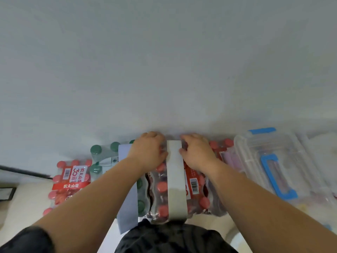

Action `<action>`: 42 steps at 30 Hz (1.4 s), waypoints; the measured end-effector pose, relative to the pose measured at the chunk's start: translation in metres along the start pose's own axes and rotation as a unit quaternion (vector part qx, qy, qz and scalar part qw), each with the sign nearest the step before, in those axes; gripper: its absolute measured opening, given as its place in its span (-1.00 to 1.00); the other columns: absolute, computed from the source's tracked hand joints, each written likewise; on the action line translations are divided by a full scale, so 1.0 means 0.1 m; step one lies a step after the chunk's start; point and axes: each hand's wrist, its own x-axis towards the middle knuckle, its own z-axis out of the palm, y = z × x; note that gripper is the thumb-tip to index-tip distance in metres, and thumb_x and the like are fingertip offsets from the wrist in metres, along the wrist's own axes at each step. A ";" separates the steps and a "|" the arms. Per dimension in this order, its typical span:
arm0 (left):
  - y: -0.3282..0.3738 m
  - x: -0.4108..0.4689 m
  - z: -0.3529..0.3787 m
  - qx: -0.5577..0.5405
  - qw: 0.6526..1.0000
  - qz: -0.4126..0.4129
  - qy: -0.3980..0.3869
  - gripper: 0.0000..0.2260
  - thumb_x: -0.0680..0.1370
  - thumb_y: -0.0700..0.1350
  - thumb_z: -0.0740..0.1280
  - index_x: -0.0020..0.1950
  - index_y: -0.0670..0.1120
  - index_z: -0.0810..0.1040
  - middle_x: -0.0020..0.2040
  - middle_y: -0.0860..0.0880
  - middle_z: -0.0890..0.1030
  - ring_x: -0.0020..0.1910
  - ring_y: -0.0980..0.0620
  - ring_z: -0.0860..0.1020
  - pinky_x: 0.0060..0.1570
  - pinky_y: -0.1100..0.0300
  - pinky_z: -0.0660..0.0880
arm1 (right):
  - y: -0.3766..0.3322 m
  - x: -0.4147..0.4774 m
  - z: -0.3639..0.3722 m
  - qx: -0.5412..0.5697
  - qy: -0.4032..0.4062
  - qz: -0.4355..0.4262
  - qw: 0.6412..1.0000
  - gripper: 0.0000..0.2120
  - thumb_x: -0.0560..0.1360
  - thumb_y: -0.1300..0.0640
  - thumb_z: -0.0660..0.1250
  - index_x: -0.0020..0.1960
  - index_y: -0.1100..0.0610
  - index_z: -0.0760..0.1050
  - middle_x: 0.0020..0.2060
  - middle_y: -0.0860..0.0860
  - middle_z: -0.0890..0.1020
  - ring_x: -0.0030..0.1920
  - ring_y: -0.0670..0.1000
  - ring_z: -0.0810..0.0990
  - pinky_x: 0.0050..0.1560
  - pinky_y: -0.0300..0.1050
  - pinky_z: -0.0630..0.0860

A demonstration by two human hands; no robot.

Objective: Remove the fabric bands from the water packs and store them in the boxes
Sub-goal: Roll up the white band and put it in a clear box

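A shrink-wrapped water pack with red caps (196, 190) lies in front of me, wrapped lengthwise by a pale grey fabric band (176, 181). My left hand (148, 152) and my right hand (197, 152) sit on the pack's far end, one on each side of the band, fingers curled over the far edge and thumbs against the band's edges. A green-capped pack (104, 156) to the left carries a light blue band (126, 207). Another red-capped pack (70, 181) lies further left with no band in sight.
Clear plastic storage boxes with blue handles (269, 165) stand at the right. A plain white wall rises right behind the packs. My dark clothing (171, 238) fills the bottom centre. A dark object (7, 192) lies at the left edge.
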 end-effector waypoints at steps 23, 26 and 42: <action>0.46 -1.04 -0.42 -0.447 0.891 0.031 0.073 -0.81 0.60 -0.24 0.34 -0.04 -0.01 0.71 -0.23 0.02 0.72 -0.28 0.07 0.67 -0.22 0.12 0.59 | -0.11 -1.09 -0.29 0.333 0.088 -0.135 0.929 -0.92 0.56 0.15 0.42 -0.03 -0.03 0.60 -0.20 0.04 0.69 -0.14 0.12 0.67 -0.04 0.12 0.63; 0.71 -1.43 -0.49 -0.509 0.852 0.038 0.114 -0.76 0.58 -0.29 0.34 -0.07 0.00 0.73 -0.19 -0.04 0.73 -0.26 0.04 0.65 -0.25 0.19 0.55 | -0.06 -1.46 -0.44 0.403 0.081 -0.188 0.892 -0.89 0.52 0.21 0.47 -0.04 0.01 0.63 -0.20 0.21 0.66 -0.25 0.13 0.61 -0.16 0.03 0.57; 1.88 -2.29 -0.05 -0.564 0.802 0.029 0.192 -0.79 0.53 -0.34 0.38 -0.10 -0.05 0.72 -0.29 -0.07 0.68 -0.38 0.09 0.57 -0.41 0.30 0.47 | 0.73 -2.55 -0.39 0.539 0.044 -0.195 0.819 -0.90 0.60 0.25 0.37 0.00 0.07 0.59 -0.27 0.19 0.69 -0.24 0.03 0.63 -0.20 0.02 0.55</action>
